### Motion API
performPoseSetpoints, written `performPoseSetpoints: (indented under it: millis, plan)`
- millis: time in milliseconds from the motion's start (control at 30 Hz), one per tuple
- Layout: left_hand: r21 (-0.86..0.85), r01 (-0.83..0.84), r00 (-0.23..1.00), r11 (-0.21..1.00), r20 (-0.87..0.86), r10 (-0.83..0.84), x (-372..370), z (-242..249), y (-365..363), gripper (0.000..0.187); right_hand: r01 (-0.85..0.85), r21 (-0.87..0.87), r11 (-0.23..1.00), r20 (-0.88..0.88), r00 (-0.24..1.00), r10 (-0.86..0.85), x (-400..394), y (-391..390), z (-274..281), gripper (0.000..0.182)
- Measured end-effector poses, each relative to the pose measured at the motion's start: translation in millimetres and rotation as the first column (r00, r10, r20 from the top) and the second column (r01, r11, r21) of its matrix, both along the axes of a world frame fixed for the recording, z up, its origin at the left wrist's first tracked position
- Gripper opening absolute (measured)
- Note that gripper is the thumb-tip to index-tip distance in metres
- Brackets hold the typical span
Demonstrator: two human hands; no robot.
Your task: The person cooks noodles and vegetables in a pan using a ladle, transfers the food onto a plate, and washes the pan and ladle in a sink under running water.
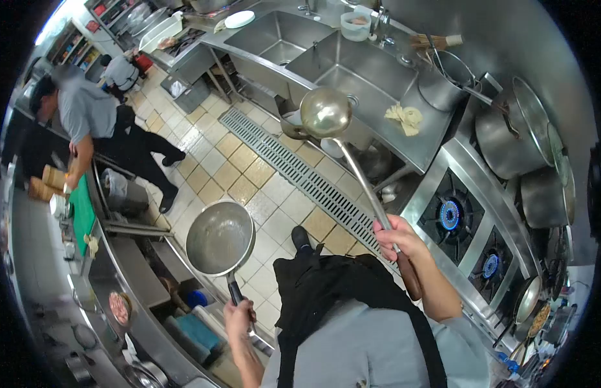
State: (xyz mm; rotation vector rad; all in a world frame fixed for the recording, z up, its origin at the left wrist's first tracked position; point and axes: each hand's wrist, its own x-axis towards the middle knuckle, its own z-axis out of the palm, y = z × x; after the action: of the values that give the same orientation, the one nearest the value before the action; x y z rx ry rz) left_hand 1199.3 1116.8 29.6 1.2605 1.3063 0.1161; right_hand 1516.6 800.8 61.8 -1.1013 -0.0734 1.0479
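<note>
My left hand is closed around the black handle of a frying pan. The pan hangs over the tiled floor, its grey inside facing up and no food visible in it. My right hand grips the metal shaft of a large ladle, whose wooden handle end sticks out below my fist. The ladle's round bowl points away from me, seen in front of the sink edge. Pan and ladle are apart from each other.
Two gas burners burn blue at my right, with large pots behind them. Ahead is a double steel sink with a crumpled cloth. A co-worker bends over the left counter beside a green board. A floor grate crosses the tiles.
</note>
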Motion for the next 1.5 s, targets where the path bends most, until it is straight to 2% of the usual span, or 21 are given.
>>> performPoseSetpoints:
  millis: [100, 167, 200, 367, 500, 633, 700, 800, 833, 900, 1000, 1033, 1100, 1167, 1200, 1267, 1300, 1367, 1400, 1467, 1500]
  plan:
    - [0.068, 0.171, 0.984, 0.983, 0.047, -0.174, 80.8, 22.2, 62.2, 0.013, 0.105, -0.011, 0.994, 0.103, 0.989, -0.103, 23.1, 14.0, 7.3, 0.016]
    - [0.08, 0.287, 0.957, 0.955, -0.062, -0.282, 147.2, 47.0, 89.4, 0.01, 0.17, -0.033, 0.985, 0.104, 0.981, -0.166, 28.6, 19.8, 11.9, 0.015]
    - [0.105, 0.315, 0.947, 0.943, 0.027, -0.319, 173.9, 46.3, 101.7, 0.009, 0.232, -0.02, 0.972, 0.111, 0.967, -0.229, 30.6, 21.3, 13.9, 0.015]
    - [0.209, 0.514, 0.832, 0.832, 0.116, -0.543, 313.0, 52.9, 139.7, 0.006, 0.447, -0.113, 0.887, 0.166, 0.889, -0.426, 39.9, 21.7, 18.2, 0.017]
    - [0.379, 0.668, 0.674, 0.64, 0.055, -0.737, 428.6, 64.3, 134.5, 0.012, 0.548, -0.206, 0.811, 0.189, 0.835, -0.516, 48.5, 7.2, 2.8, 0.016]
    - [0.426, 0.718, 0.598, 0.551, 0.028, -0.801, 543.5, 54.6, 121.4, 0.013, 0.602, -0.282, 0.747, 0.141, 0.796, -0.588, 71.0, -5.8, -2.7, 0.014]
    - [0.382, 0.813, 0.494, 0.439, -0.054, -0.868, 586.3, 52.3, 115.1, 0.017, 0.601, -0.298, 0.742, 0.105, 0.793, -0.6, 92.4, -14.4, -3.0, 0.014]
    - [0.355, 0.85, 0.456, 0.39, -0.122, -0.882, 636.7, 58.5, 90.5, 0.024, 0.618, -0.32, 0.718, 0.104, 0.776, -0.622, 132.5, -21.3, -16.2, 0.014]
    - [0.345, 0.852, 0.459, 0.393, -0.133, -0.879, 654.1, 51.7, 88.6, 0.024, 0.578, -0.327, 0.747, 0.08, 0.805, -0.588, 147.6, -24.0, -15.2, 0.013]
    - [0.293, 0.902, 0.38, 0.315, -0.196, -0.904, 687.6, 25.0, 84.0, 0.025, 0.58, -0.324, 0.747, 0.111, 0.808, -0.579, 172.4, -19.0, -14.2, 0.011]
    - [0.204, 0.923, 0.362, 0.327, -0.172, -0.916, 742.1, -8.6, 70.0, 0.024, 0.584, -0.401, 0.706, 0.106, 0.795, -0.597, 205.3, -8.8, -10.1, 0.008]
    - [0.141, 0.935, 0.35, 0.326, -0.203, -0.915, 761.8, -25.1, 70.6, 0.024, 0.583, -0.402, 0.706, 0.102, 0.795, -0.598, 217.8, -4.5, -12.4, 0.008]
    - [0.159, 0.946, 0.305, 0.281, -0.158, -0.939, 801.5, -87.0, 80.1, 0.026, 0.575, -0.467, 0.672, 0.151, 0.801, -0.58, 237.9, 3.2, -18.9, 0.009]
    - [0.147, 0.983, 0.149, 0.108, -0.301, -0.942, 839.6, -112.6, 74.5, 0.029, 0.556, -0.494, 0.668, 0.18, 0.817, -0.547, 255.9, 10.2, -26.3, 0.007]
    - [0.143, 0.985, 0.132, 0.093, -0.293, -0.947, 857.9, -119.5, 74.5, 0.029, 0.557, -0.535, 0.635, 0.197, 0.814, -0.547, 265.2, 17.7, -26.6, 0.007]
    - [0.069, 0.996, -0.035, -0.061, -0.332, -0.943, 890.8, -127.4, 79.4, 0.031, 0.539, -0.588, 0.604, 0.235, 0.828, -0.51, 284.1, 32.5, -23.7, 0.008]
    - [0.06, 0.996, -0.048, -0.071, -0.322, -0.945, 905.7, -139.1, 88.4, 0.031, 0.54, -0.598, 0.592, 0.233, 0.824, -0.516, 294.1, 44.9, -21.8, 0.008]
    - [0.112, 0.987, -0.077, -0.116, -0.304, -0.95, 929.6, -185.8, 108.1, 0.031, 0.59, -0.615, 0.524, 0.385, 0.804, -0.453, 314.9, 68.1, -18.6, 0.009]
    - [0.262, 0.939, -0.11, -0.224, -0.389, -0.915, 936.7, -217.5, 116.6, 0.033, 0.604, -0.629, 0.489, 0.373, 0.787, -0.492, 327.6, 80.8, -14.2, 0.007]
    - [0.272, 0.894, -0.16, -0.355, -0.546, -0.822, 944.5, -233.6, 129.7, 0.036, 0.619, -0.646, 0.446, 0.398, 0.772, -0.496, 351.3, 97.4, -4.0, 0.007]
    - [0.177, 0.871, -0.266, -0.459, -0.616, -0.742, 949.9, -238.9, 136.3, 0.036, 0.631, -0.653, 0.419, 0.42, 0.762, -0.493, 360.3, 103.1, -1.2, 0.007]
